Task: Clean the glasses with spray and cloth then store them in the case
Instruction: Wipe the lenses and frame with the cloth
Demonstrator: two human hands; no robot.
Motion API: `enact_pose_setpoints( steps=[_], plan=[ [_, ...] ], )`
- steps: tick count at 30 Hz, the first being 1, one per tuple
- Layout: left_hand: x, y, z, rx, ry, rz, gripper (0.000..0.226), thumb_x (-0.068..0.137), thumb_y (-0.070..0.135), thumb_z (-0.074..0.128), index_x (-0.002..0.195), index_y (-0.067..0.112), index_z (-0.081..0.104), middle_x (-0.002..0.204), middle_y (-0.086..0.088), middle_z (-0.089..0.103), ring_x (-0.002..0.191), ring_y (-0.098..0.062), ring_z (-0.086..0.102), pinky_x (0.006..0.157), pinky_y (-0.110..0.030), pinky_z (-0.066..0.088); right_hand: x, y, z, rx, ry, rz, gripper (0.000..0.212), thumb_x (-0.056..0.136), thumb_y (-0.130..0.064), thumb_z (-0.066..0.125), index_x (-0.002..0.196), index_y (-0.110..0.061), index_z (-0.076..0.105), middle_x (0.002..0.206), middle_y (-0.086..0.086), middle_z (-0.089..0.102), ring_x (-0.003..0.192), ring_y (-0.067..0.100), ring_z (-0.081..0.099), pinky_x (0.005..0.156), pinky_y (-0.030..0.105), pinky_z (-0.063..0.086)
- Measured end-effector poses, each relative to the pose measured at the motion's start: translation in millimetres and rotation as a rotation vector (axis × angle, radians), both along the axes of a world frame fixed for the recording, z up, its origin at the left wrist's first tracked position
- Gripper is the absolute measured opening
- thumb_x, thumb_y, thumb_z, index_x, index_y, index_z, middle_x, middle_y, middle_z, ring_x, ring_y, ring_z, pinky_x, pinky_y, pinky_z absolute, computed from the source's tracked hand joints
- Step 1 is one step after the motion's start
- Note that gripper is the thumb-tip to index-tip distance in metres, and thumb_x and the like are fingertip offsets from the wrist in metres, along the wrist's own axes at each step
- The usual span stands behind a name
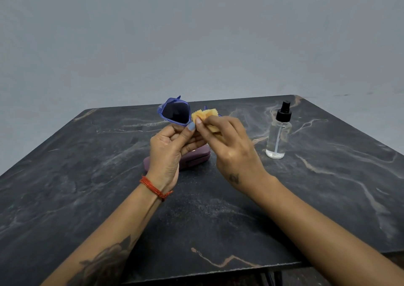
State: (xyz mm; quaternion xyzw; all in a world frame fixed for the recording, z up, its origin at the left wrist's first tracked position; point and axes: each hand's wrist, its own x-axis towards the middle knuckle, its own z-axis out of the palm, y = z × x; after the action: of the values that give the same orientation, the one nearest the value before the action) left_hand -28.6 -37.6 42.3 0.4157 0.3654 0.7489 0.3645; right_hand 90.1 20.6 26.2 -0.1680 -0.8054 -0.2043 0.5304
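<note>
Against a plain grey wall (196,34), a person is working at one dark marbled table (328,198). Their left hand (168,152) is gripping one pair of blue-framed glasses (175,112) by the lower rim, fingers curled, holding it above the table. Their right hand (231,146) is pinching one yellow cloth (205,116) against the other lens. One purple case (196,156) is lying shut beneath the hands, and one clear spray bottle (278,132) is standing upright to the right, well apart.

Yellow cloth (206,119) is covering the sunglasses' (176,113) lens at 3 o'clock; left hand (169,152) is hiding most of the purple case (194,159).
</note>
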Motion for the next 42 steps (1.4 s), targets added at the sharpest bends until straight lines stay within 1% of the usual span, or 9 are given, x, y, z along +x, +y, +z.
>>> enact_pose_setpoints(
  steps=[3,9,13,16,18,23,33,37,42],
  plan=[
    [-1,0,0,-0.005,-0.014,0.001,0.010,0.073,0.016,0.060,0.068,0.008,0.057,0.067,-0.003,0.072,0.066,-0.015,0.070,0.063,-0.024,0.057,3,3,1,0.030,0.004,0.030,0.040,0.102,-0.006,0.028,0.113,0.003,0.066,0.101,0.016,0.066,0.096,0.024,0.048,0.086,0.028,0.045],
    [-4,2,-1,-0.035,-0.014,0.011,0.015,0.071,0.020,0.062,0.067,0.007,0.055,0.066,-0.007,0.072,0.065,-0.018,0.071,0.062,-0.025,0.057,12,10,1,0.055,0.103,0.091,0.040,0.101,-0.006,0.034,0.096,0.002,0.073,0.089,0.015,0.069,0.088,0.023,0.051,0.077,0.027,0.047],
    [-4,2,-1,-0.043,-0.012,0.015,0.016,0.071,0.020,0.062,0.070,0.005,0.056,0.063,-0.007,0.070,0.064,-0.019,0.070,0.063,-0.025,0.057,15,14,2,0.032,0.136,0.008,0.034,0.098,0.000,0.037,0.100,0.004,0.071,0.094,0.018,0.068,0.091,0.025,0.051,0.079,0.029,0.047],
    [-3,2,0,-0.040,-0.020,0.013,0.016,0.070,0.019,0.062,0.071,0.005,0.056,0.062,-0.007,0.069,0.063,-0.019,0.070,0.062,-0.024,0.057,12,11,4,0.009,0.114,-0.059,0.042,0.101,-0.003,0.026,0.111,0.006,0.066,0.105,0.020,0.066,0.096,0.025,0.048,0.084,0.029,0.044],
    [-2,1,1,-0.037,-0.015,0.019,0.015,0.071,0.018,0.062,0.071,0.005,0.055,0.062,-0.006,0.069,0.063,-0.018,0.070,0.062,-0.024,0.057,8,6,4,0.018,0.057,-0.057,0.049,0.103,-0.007,0.017,0.114,0.007,0.063,0.111,0.019,0.065,0.098,0.025,0.046,0.087,0.029,0.044],
    [-2,1,0,-0.026,0.005,0.025,0.014,0.084,0.008,0.056,0.070,0.006,0.056,0.063,-0.002,0.070,0.064,-0.013,0.069,0.062,-0.024,0.056,1,3,0,0.054,-0.045,0.022,0.043,0.104,-0.007,0.023,0.116,0.006,0.062,0.120,0.014,0.063,0.102,0.023,0.047,0.091,0.032,0.048],
    [-5,0,3,-0.045,-0.030,0.034,0.014,0.083,0.011,0.057,0.070,0.006,0.055,0.061,-0.004,0.069,0.062,-0.015,0.069,0.062,-0.024,0.057,15,16,-1,0.055,0.136,0.167,0.037,0.099,-0.003,0.040,0.090,-0.001,0.076,0.095,0.007,0.073,0.087,0.024,0.060,0.078,0.027,0.051],
    [-6,0,3,-0.043,-0.035,0.030,0.013,0.077,0.016,0.060,0.070,0.006,0.056,0.061,-0.004,0.069,0.063,-0.017,0.070,0.061,-0.024,0.057,17,21,-1,0.034,0.155,0.065,0.026,0.087,0.011,0.051,0.097,0.002,0.073,0.100,0.011,0.071,0.089,0.024,0.055,0.081,0.026,0.049],
    [-5,0,1,-0.040,-0.003,0.034,0.014,0.071,0.019,0.062,0.071,0.006,0.056,0.061,-0.005,0.069,0.063,-0.017,0.070,0.062,-0.024,0.057,8,10,1,-0.001,0.022,-0.038,0.051,0.103,-0.007,0.015,0.115,0.007,0.062,0.117,0.016,0.064,0.097,0.025,0.046,0.088,0.030,0.046]
  ],
)
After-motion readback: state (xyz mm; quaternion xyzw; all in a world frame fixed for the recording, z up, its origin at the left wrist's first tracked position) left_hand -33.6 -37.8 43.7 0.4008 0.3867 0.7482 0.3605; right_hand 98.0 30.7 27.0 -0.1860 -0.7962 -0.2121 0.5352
